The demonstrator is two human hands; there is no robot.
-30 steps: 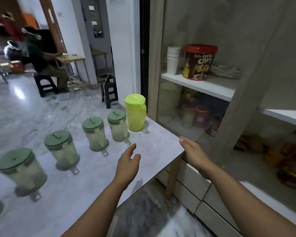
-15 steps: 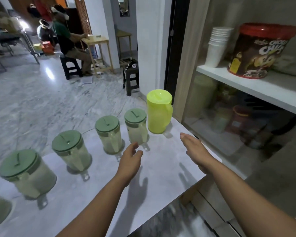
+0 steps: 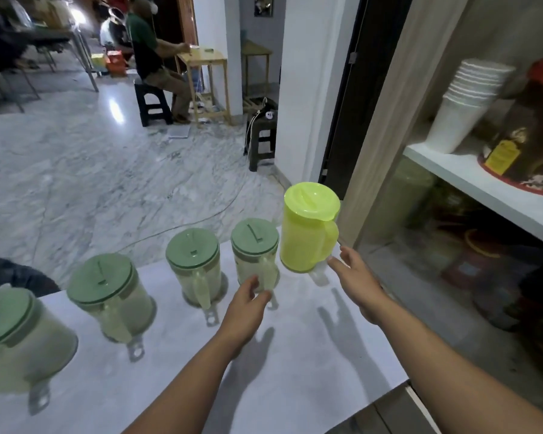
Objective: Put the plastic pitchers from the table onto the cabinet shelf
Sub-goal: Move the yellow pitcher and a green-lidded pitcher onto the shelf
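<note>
White marble-look table [image 3: 295, 364] beside a glass-fronted cabinet [image 3: 420, 170], left hand [image 3: 248, 308] and right hand [image 3: 356, 280] open-gripped, empty.

Five lidded plastic pitchers stand upright in a row on the white table [image 3: 295, 364], all with handles turned toward the camera. The yellow-green pitcher [image 3: 308, 228] is opaque, taller than the others, and stands at the table's far end, nearest the cabinet shelf [image 3: 470, 180]. Just beside it on the side away from the shelf is a clear pitcher with a green lid [image 3: 255, 256]. Next along the row comes a second green-lidded pitcher [image 3: 194, 266], then a third [image 3: 112, 297], then a fourth [image 3: 16, 336], farthest from the yellow-green pitcher and partly cut off by the picture's edge.
</note>
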